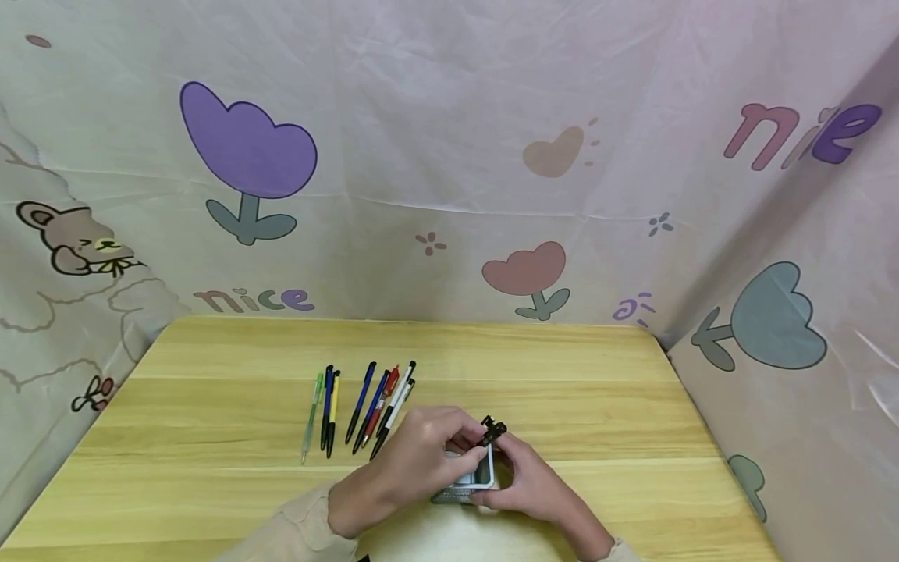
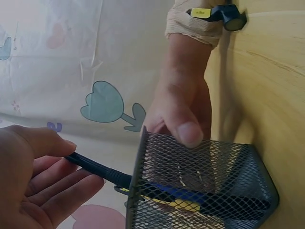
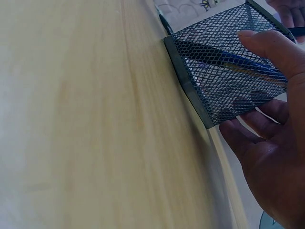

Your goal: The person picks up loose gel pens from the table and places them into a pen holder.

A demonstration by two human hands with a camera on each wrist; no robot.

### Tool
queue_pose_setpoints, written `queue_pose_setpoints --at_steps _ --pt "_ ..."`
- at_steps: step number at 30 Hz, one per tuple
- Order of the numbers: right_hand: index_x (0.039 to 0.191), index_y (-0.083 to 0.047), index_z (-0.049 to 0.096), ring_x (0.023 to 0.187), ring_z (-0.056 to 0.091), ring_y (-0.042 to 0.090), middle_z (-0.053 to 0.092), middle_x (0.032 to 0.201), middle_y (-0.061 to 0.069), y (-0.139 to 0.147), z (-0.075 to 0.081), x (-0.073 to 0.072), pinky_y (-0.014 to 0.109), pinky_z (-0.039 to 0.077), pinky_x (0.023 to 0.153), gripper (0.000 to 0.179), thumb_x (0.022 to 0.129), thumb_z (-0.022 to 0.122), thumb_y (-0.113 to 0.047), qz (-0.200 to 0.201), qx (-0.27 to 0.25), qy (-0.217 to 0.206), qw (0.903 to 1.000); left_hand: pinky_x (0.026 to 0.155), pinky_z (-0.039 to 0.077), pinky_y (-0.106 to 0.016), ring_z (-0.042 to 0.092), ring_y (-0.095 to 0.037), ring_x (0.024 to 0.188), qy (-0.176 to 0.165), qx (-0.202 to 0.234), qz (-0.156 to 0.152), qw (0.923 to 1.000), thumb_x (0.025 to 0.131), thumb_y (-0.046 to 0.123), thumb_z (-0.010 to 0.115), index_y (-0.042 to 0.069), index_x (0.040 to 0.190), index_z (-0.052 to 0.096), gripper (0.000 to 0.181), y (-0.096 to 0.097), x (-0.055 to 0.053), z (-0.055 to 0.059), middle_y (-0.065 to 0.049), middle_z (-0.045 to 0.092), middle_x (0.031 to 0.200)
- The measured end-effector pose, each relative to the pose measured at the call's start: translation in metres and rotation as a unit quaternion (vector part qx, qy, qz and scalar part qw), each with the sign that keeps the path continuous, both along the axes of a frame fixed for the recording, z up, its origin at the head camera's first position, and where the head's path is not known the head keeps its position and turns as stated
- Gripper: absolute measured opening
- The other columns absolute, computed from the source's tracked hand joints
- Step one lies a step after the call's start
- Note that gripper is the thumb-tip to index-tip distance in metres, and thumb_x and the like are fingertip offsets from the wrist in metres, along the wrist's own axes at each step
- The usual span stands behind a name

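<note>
A mesh pen holder (image 1: 456, 497) stands on the wooden table near the front, and its dark wire sides show in the left wrist view. My right hand (image 1: 534, 478) grips it from the right, the thumb on one mesh side (image 3: 224, 52) and the fingers round another. From the left my left hand (image 1: 419, 457) reaches over the rim. It pinches the top end of a black pen (image 2: 93, 165) between thumb and fingers, with the lower part of the pen inside the holder. Blue and yellow pen parts (image 2: 187, 205) show through the mesh.
Left of the holder several pens lie side by side on the table (image 1: 211, 437): a green pen (image 1: 312, 417), a yellow pen (image 1: 333, 414), a red pen (image 1: 381, 406), blue ones and white ones. A printed curtain (image 1: 393, 156) hangs behind the table and along both sides.
</note>
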State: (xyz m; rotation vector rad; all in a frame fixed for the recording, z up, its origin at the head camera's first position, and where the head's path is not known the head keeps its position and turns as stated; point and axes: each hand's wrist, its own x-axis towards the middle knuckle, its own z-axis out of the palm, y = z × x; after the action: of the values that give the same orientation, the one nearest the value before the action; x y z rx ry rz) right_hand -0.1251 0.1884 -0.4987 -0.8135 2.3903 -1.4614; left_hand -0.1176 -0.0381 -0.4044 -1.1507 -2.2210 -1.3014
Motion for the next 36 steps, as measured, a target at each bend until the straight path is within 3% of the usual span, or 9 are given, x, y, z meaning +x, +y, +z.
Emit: queue_pose_setpoints --at_steps 7,14,19,25,31,36 --pt "0.135 -0.035 0.058 0.121 0.062 0.008 0.067 0.130 -0.010 0.001 0.000 0.000 0.027 0.049 0.111 0.061 0.082 0.087 -0.029 -0.001 0.008 -0.004 1.0000 0.070 0.054 -0.003 0.072 -0.002 0.076 -0.032 -0.048 0.006 0.9983 0.082 -0.002 0.081 0.002 0.093 0.073 0.013 0.002 0.002 -0.002 -0.007 0.078 0.088" --pt "0.131 -0.034 0.060 0.115 0.063 0.008 0.068 0.124 -0.010 0.000 0.000 0.000 0.027 0.051 0.107 0.056 0.083 0.087 -0.030 0.004 0.006 0.006 1.0000 0.069 0.051 -0.001 0.068 0.002 0.075 -0.071 -0.123 0.025 0.9896 0.084 0.002 0.081 0.003 0.093 0.076 0.010 0.006 0.003 -0.001 -0.006 0.079 0.086" --pt "0.129 -0.033 0.059 0.114 0.062 0.007 0.067 0.124 -0.009 0.000 -0.001 -0.001 0.026 0.051 0.104 0.054 0.082 0.087 -0.031 0.009 0.006 0.034 0.9994 0.069 0.050 0.001 0.070 0.001 0.077 -0.070 -0.166 0.044 0.9827 0.085 0.006 0.082 0.005 0.093 0.078 0.010 0.010 0.003 -0.004 -0.003 0.079 0.087" --pt "0.130 -0.031 0.059 0.116 0.063 0.009 0.066 0.126 -0.008 -0.001 0.000 -0.001 0.027 0.051 0.105 0.054 0.084 0.087 -0.029 0.017 -0.008 0.020 0.9996 0.062 0.047 0.000 0.063 0.005 0.072 -0.076 -0.207 0.061 0.9735 0.086 0.008 0.082 0.009 0.089 0.079 0.005 0.013 0.003 -0.007 0.002 0.077 0.082" --pt "0.125 -0.029 0.060 0.116 0.063 0.010 0.066 0.125 -0.006 -0.002 -0.001 -0.002 0.027 0.052 0.106 0.049 0.084 0.087 -0.026 0.020 -0.026 -0.003 0.9994 0.056 0.041 0.000 0.056 0.007 0.067 -0.060 -0.223 0.070 0.9704 0.088 0.011 0.081 0.008 0.086 0.079 0.003 0.016 0.002 -0.008 0.003 0.076 0.081" --pt "0.123 -0.027 0.059 0.115 0.063 0.009 0.066 0.123 -0.002 -0.002 -0.002 -0.003 0.026 0.053 0.105 0.047 0.085 0.086 -0.023 0.029 -0.034 0.006 0.9990 0.054 0.041 -0.001 0.055 0.006 0.065 -0.053 -0.229 0.079 0.9688 0.088 0.010 0.079 0.008 0.084 0.079 0.004 0.018 0.001 -0.009 0.002 0.076 0.080"
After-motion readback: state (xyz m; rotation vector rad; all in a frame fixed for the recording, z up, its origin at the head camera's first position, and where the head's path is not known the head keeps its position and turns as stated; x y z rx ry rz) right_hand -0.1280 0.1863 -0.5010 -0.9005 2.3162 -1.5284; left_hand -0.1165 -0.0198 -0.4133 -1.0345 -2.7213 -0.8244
